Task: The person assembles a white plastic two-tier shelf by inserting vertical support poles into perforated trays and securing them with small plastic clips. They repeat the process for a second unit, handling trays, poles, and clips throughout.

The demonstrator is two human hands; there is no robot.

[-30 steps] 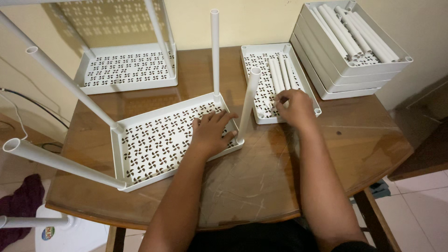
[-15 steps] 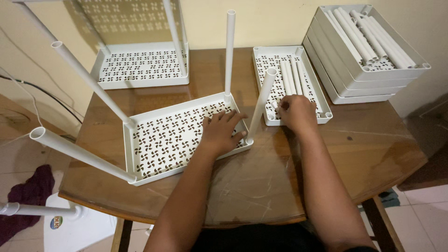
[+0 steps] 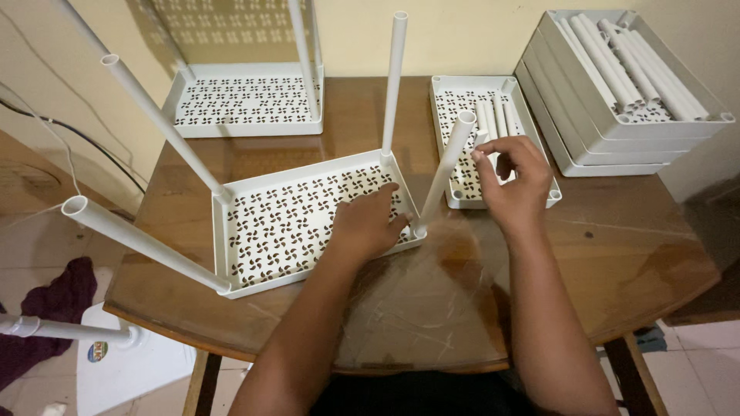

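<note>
Head cam: right hand point(image 3: 512, 181) fingers pinch leaning white tube point(image 3: 445, 171) near its top; left hand point(image 3: 366, 223) flat, fingers spread, on perforated tray point(image 3: 270, 231) at tube's base.

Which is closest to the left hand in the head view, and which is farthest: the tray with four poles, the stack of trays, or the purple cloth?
1. Tray with four poles: the left hand rests on it, mid-table.
2. Purple cloth: on the floor, far left.
3. Stack of trays: far right corner of the table, beyond the right hand.
</note>
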